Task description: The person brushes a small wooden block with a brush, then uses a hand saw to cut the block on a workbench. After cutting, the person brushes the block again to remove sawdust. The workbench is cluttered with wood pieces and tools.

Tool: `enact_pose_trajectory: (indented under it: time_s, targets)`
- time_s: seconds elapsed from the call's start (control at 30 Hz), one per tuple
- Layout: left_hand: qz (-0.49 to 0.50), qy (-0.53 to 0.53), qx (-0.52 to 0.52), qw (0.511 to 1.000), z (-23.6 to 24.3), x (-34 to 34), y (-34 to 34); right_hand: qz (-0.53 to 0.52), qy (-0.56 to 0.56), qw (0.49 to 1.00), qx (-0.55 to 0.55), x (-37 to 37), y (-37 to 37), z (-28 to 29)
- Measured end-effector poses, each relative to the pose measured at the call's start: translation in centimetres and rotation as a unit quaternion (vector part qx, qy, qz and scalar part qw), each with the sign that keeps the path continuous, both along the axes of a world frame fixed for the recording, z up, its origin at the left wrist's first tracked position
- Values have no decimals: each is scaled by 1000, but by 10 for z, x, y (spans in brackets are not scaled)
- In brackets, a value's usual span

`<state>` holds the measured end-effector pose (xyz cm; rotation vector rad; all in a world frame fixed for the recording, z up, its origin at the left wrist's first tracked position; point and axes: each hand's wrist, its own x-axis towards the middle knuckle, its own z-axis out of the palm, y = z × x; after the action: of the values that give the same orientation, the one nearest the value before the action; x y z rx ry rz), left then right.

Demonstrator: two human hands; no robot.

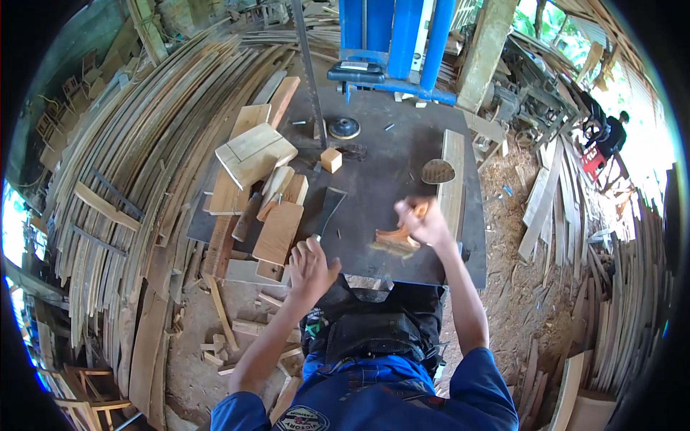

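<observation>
My left hand point(309, 267) is at the near edge of the dark worktable point(381, 161), its fingers curled at the handle end of a dark, broad-bladed tool point(332, 207). The blade points away across the tabletop, and the tool's exact kind is unclear. My right hand point(425, 224), blurred by motion, is closed on a curved orange-brown wooden piece point(395, 235) to the right. Under that piece, a pale wooden piece point(392, 249) lies on the table, also smeared.
Boards and wooden blocks point(279, 233) are piled on the table's left side. A small wooden cube point(331, 159), a round black disc point(344, 128) and a long plank point(451, 172) lie farther off. A blue machine frame point(395, 43) stands behind. Another person point(612, 135) is at far right.
</observation>
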<state>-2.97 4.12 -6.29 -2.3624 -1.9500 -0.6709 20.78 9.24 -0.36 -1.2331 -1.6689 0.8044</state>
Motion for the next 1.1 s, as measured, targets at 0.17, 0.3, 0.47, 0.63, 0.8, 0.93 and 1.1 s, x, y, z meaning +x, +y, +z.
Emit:
enact_pose_trajectory:
  time_s: [0.17, 0.3, 0.47, 0.63, 0.8, 0.93, 1.1]
  targets:
    - [110, 32, -2, 993, -22, 7, 3, -70, -110, 967, 218, 22, 48, 26]
    - [94, 54, -6, 994, -38, 5, 12, -156, -28, 968, 194, 14, 110, -24]
    - [-18, -333, -128, 934, -42, -18, -15, -102, -49, 969, 220, -33, 100, -71]
    - [-4, -623, -177, 762, 6, -38, -61, 80, 138, 983, 87, -51, 19, -83]
    - [-8, -646, -91, 758, 72, -58, -64, 91, 489, 856, -144, -52, -22, -41]
    - [0, -655, -20, 755, 85, -64, -78, -15, 434, 900, 24, -71, 22, -15]
    - [-23, -610, -27, 792, 76, -68, -86, 16, 344, 935, 89, -105, 41, -66]
